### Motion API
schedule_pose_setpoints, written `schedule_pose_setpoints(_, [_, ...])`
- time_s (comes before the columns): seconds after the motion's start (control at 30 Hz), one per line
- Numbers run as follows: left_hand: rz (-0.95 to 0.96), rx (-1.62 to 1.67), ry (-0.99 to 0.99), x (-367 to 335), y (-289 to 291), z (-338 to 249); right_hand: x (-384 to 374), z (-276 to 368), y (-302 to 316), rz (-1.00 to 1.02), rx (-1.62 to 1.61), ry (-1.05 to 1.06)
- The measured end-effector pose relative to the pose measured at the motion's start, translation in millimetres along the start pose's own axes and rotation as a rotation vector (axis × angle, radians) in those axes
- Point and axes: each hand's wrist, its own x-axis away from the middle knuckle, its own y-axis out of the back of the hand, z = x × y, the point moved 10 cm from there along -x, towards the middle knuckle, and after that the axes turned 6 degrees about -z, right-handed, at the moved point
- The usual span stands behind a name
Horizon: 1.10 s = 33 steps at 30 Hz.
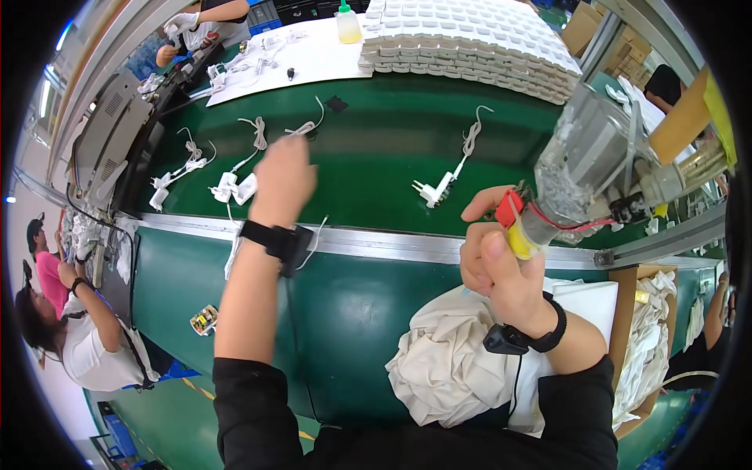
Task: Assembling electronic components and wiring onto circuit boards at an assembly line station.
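Note:
My left hand [284,180] is closed, back upward, above the green conveyor belt [360,168]; its fingertips are hidden. A white cable [307,128] shows just beyond its knuckles, and a white plug adapter [227,188] is beside it on the left. Another white adapter with a cable [184,168] lies farther left. My right hand [505,262] is wrapped around the yellow and red end [517,235] of a hanging tool wrapped in clear plastic, with the index finger raised by the red part. Left of that hand, an adapter with dark exposed parts [435,192] lies on the belt.
Stacked white trays [470,43] and a green-capped bottle [348,23] stand at the back. A metal rail [368,241] edges the belt. Nearer are a small circuit board [204,320], bundled beige cloth [446,356] and a cardboard box [627,345]. Other people work around the line.

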Motion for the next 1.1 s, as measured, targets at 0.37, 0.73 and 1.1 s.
schedule_pose_setpoints(0.37, [0.359, 0.411, 0.253, 13.9, -13.6, 49.6, 0.8, 3.1, -6.3, 0.011, -0.012, -0.006])
schedule_pose_setpoints(0.73, [0.772, 2.266, 0.897, 114.2, -22.3, -177.5, -3.7, 9.1, 7.6, -0.052, 0.009, -0.001])
schedule_pose_setpoints(1.1, [1.084, 2.167, 0.502, 164.8, 4.5, -234.4, -14.7, 1.3, 15.4, -0.088, 0.011, 0.037])
